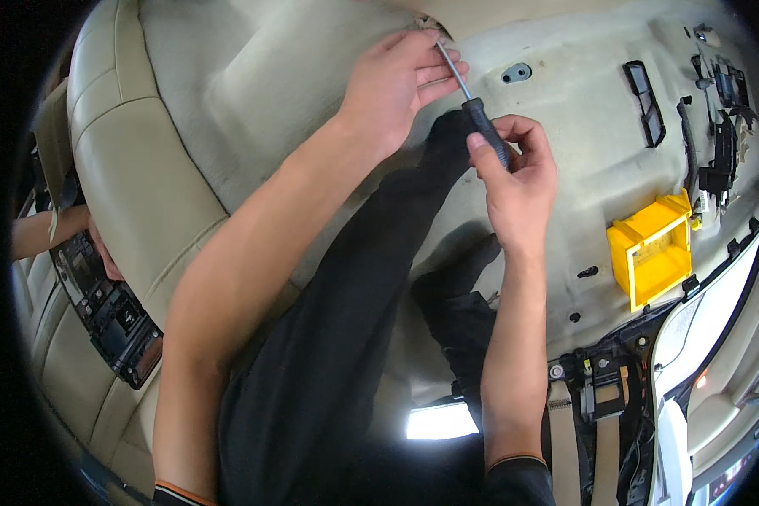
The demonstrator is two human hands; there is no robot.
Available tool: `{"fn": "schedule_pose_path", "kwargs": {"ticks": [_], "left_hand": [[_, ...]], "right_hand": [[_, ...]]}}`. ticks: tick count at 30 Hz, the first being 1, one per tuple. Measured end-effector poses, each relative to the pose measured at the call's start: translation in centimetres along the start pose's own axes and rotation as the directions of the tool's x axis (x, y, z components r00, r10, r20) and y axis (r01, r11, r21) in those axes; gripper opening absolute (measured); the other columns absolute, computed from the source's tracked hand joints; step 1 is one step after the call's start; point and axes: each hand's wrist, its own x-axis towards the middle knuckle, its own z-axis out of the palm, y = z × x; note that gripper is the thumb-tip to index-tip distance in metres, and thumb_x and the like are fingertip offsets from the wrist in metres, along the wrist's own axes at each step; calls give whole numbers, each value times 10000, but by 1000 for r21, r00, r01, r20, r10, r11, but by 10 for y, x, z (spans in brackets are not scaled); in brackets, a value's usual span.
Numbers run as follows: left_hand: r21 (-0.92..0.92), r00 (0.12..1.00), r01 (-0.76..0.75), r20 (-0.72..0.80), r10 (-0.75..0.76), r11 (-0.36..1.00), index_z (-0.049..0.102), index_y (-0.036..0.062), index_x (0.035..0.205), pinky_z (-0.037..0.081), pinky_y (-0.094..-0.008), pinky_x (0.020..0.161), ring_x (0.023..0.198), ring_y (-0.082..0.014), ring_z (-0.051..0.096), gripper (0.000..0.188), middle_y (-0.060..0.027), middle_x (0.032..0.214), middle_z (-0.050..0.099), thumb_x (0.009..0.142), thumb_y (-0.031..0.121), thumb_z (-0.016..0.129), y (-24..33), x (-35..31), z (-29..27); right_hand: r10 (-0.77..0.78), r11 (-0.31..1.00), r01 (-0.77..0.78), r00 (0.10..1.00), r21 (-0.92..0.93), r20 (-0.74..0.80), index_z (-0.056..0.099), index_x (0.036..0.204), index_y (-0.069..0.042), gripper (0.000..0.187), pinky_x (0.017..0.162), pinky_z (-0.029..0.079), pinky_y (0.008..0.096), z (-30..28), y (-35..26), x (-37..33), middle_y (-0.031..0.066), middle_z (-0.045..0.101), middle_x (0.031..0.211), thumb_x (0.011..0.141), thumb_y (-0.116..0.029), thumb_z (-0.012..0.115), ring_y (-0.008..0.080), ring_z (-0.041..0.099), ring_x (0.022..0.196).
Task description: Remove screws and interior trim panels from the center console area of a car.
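Note:
A screwdriver [486, 131] with a black handle and a thin metal shaft slants up and to the left. My right hand [521, 181] grips its handle, thumb on the near side. At the shaft's far end is my left hand [388, 88], its thumb and fingers closed around the tip, with the lower fingers loosely bent behind the shaft. Whether a small part is also pinched there is hidden. Just beyond the left fingertips, a dark opening [434, 27] shows in the pale, carpet-like lining [565, 185].
A yellow plastic bin [649, 253] stands on the lining at right, near a black vent frame [644, 103] and wiring [721, 152]. Beige seats [135, 160] fill the left, where another person's hand [103, 244] is beside a circuit board [110, 308]. Seat belt webbing [607, 455] lies lower right.

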Motion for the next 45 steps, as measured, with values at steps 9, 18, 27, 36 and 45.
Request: {"fn": "schedule_pose_path", "kwargs": {"ticks": [9,18,27,36,45], "left_hand": [[16,1000,25,14,-25,1000,512,-19,1062,504,-382,897,978,-264,601,258,-152,1016,583,931,202,545,0,3,-1],[-163,994,109,25,-106,981,529,31,1091,454,-352,932,1035,-216,556,232,-99,1076,583,936,202,546,0,8,-17],[-99,991,100,-75,-108,990,547,38,1034,457,-337,877,959,-199,563,164,-96,1030,594,949,172,510,-7,7,5],[146,636,502,605,-478,852,559,-2,1132,477,-380,862,947,-224,603,275,-115,1021,615,992,212,458,-42,-36,28],[258,419,505,761,-495,824,553,-10,1167,474,-376,885,997,-240,612,323,-129,1064,628,993,247,462,-35,-42,44]], "right_hand": [[-14,898,65,993,-435,118,588,1007,-3,327,749,489,332,-23,20,9,121,589,908,694,-43,676,238,597,822],[101,810,-172,983,-560,-156,618,1006,11,333,835,475,421,-57,111,22,220,594,966,708,-132,657,369,586,927],[-78,786,-236,878,-571,-471,578,936,15,275,812,457,445,-71,127,12,217,561,928,725,-132,675,390,557,888],[-126,777,-130,927,-616,-354,522,937,-20,394,730,454,421,-82,143,14,173,517,890,682,-202,761,334,540,829],[-21,821,-198,927,-535,-375,504,935,-25,487,737,454,420,-94,168,22,161,502,927,628,-282,780,341,534,857]]}}
